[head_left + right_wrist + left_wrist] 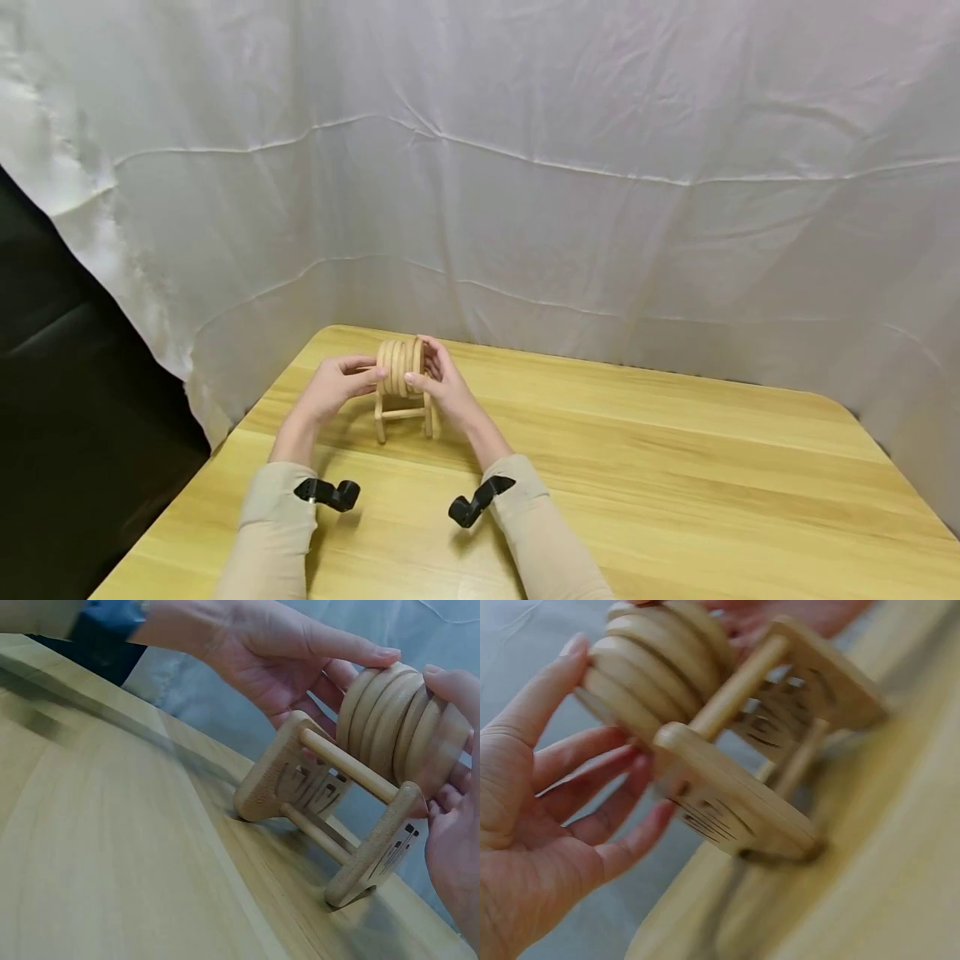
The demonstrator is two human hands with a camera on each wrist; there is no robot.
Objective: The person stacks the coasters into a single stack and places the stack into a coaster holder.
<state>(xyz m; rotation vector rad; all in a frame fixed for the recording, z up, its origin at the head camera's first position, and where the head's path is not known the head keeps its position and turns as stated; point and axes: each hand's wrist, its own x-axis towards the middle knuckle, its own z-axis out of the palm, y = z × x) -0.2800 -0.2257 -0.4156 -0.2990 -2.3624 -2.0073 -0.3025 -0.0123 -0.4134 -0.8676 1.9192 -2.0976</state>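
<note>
A row of round wooden discs, like thick coasters, stands on edge at the top of a small wooden rack. My left hand holds the row's left end, its thumb on the outer disc's rim and its fingers spread beside the rack. At the right end my right hand grips the discs with its thumb in front and fingers behind. Dowels join the rack's two side panels, which bear dark cut-out marks. Whether the discs rest on the rack is hidden.
The rack stands on a wood-grain table, near its far left corner. Pale curtains hang behind the table. A dark area lies beyond its left edge. Each sleeve carries a black wrist camera mount.
</note>
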